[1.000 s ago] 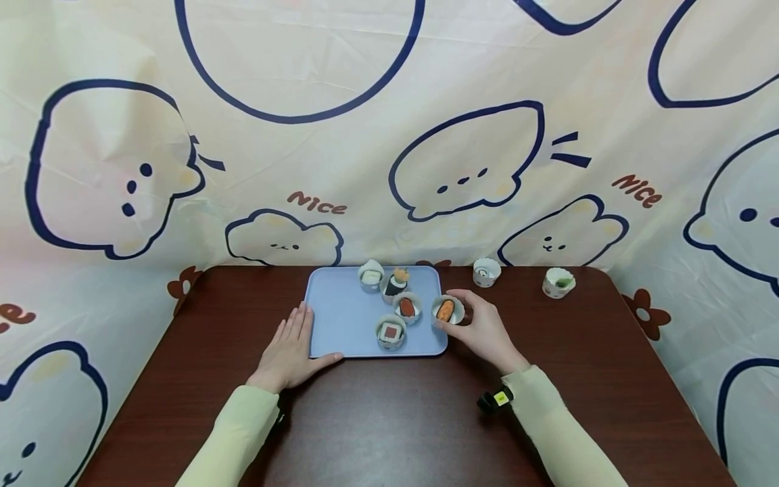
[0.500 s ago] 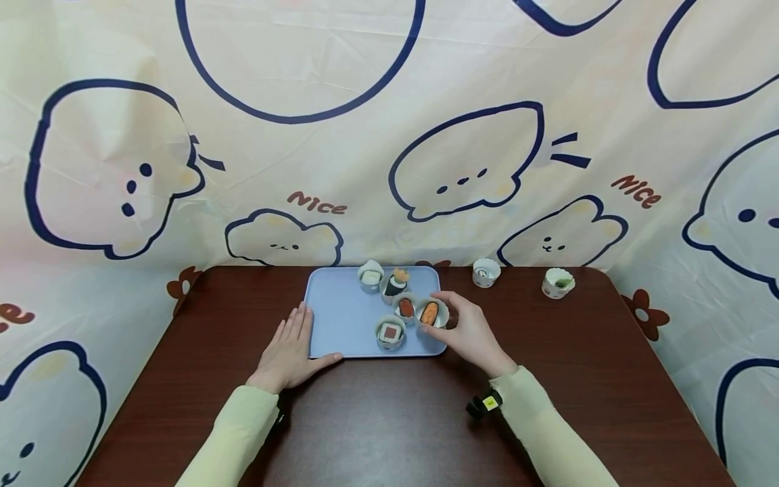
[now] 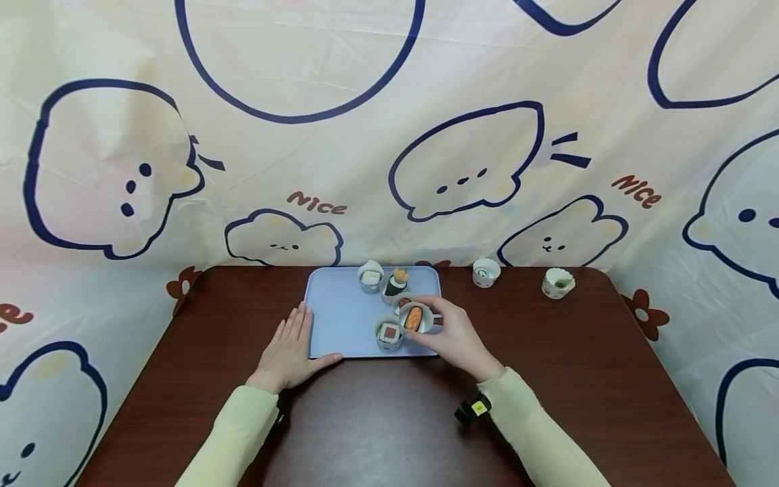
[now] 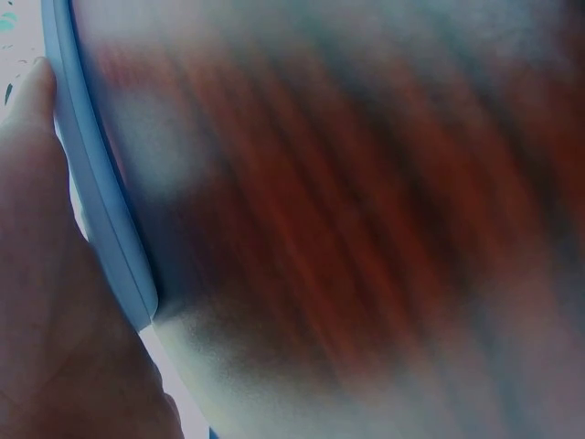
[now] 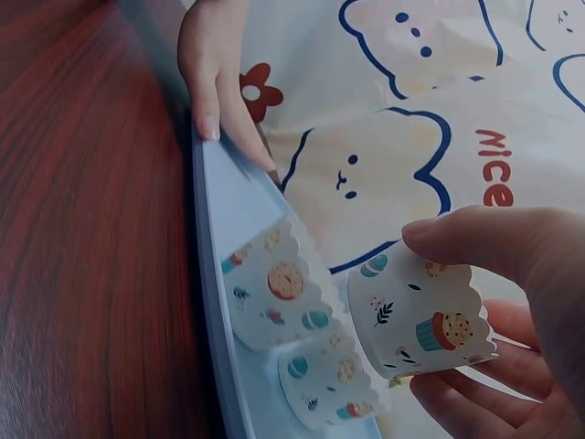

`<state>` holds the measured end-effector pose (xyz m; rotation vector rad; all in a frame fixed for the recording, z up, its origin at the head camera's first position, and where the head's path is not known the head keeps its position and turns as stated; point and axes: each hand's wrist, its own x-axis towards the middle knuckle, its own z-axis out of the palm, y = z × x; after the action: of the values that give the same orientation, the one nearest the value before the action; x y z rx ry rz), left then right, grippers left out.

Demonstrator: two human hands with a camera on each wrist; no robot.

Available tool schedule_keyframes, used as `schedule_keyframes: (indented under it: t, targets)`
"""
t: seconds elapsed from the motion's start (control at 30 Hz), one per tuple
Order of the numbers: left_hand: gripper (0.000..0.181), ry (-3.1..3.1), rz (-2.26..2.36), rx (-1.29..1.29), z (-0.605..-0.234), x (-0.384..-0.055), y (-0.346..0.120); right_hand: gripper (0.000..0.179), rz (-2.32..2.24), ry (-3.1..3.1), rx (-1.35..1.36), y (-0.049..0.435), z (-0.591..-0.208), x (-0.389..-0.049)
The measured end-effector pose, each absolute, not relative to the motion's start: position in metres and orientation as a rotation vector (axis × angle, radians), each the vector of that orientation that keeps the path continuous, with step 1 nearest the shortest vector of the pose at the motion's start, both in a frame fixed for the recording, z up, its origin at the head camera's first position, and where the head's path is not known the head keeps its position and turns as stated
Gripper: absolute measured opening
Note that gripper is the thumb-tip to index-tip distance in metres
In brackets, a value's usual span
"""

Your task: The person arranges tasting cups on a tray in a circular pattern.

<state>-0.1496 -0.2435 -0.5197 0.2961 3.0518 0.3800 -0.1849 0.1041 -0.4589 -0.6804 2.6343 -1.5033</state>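
the right hand (image 3: 459,336) grasps the orange cup (image 3: 425,325) between thumb and fingers, over the tray (image 3: 337,311). just left of its thumb stands the square-topped cup (image 3: 389,345); a half-hidden cup (image 3: 402,302) is just past its fingers. the left hand (image 3: 288,352), grasping nothing, lies with straight fingers along the tray's left edge. two cups (image 3: 486,275) (image 3: 556,287) stand beyond the right hand.
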Motion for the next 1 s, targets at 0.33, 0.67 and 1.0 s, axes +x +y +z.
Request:
schedule_keyframes:
  t: [0.33,0.67,1.0]
  targets:
    - [0.126,3.038,0.362,0.287,-0.518,-0.149,-0.243,0.059,-1.524,2.602,-0.8,0.092,-0.459,-0.181]
    - [0.127,3.034,0.365,0.285,-0.519,-0.151,-0.243,0.06,-1.512,2.597,-0.881,0.077,-0.457,-0.178]
    - [0.128,3.024,0.37,0.283,-0.52,-0.151,-0.244,0.061,-1.489,2.558,-0.967,0.058,-0.454,-0.179]
